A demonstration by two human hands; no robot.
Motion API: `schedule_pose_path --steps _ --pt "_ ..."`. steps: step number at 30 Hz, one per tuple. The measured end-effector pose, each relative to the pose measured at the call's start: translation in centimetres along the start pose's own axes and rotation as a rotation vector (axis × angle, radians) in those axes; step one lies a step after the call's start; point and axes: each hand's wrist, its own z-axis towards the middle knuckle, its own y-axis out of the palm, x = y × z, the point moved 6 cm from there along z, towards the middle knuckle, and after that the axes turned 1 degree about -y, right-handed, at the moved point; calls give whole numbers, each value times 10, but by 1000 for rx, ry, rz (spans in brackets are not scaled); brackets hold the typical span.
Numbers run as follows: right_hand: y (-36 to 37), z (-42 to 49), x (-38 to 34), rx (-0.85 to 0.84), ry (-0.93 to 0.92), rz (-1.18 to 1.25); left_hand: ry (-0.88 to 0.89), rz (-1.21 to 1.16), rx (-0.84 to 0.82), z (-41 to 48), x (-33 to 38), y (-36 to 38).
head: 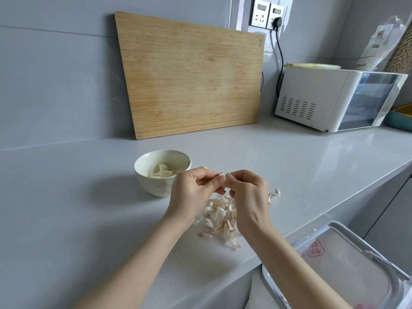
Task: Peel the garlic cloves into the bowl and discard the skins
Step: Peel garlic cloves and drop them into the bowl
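Note:
A white bowl (156,184) with several peeled garlic cloves (163,170) stands on the grey counter. Just right of it, my left hand (192,195) and my right hand (248,197) meet above a heap of papery garlic skins (219,219). Both hands pinch one small garlic clove (223,178) between their fingertips; most of it is hidden by the fingers. A few loose skins (275,194) lie to the right of my right hand.
A wooden cutting board (191,74) leans on the back wall. A white appliance (338,99) stands at the back right. A lined bin (347,264) sits below the counter edge (289,233) at the lower right.

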Motion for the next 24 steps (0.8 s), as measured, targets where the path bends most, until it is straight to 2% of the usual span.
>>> schedule_pose_path --steps 5,11,13,16,19,21,24 --pt "0 -1 3 19 97 32 40 1 -29 -1 3 2" --pt "-2 1 8 -67 212 37 -16 -71 -97 2 -4 6" --pt "-6 4 7 -42 134 -54 -65 -134 -104 1 -6 9" --pt "-7 4 -4 28 -113 -311 -148 -236 -99 -1 -8 13" --pt "-3 -2 -10 87 -269 -445 -213 -272 -51 -1 -13 11" --pt "-1 -4 -11 107 -303 -466 -254 -306 -46 -1 -14 9" --pt "-4 1 -11 120 -257 -402 -277 -358 -44 -1 -13 9"
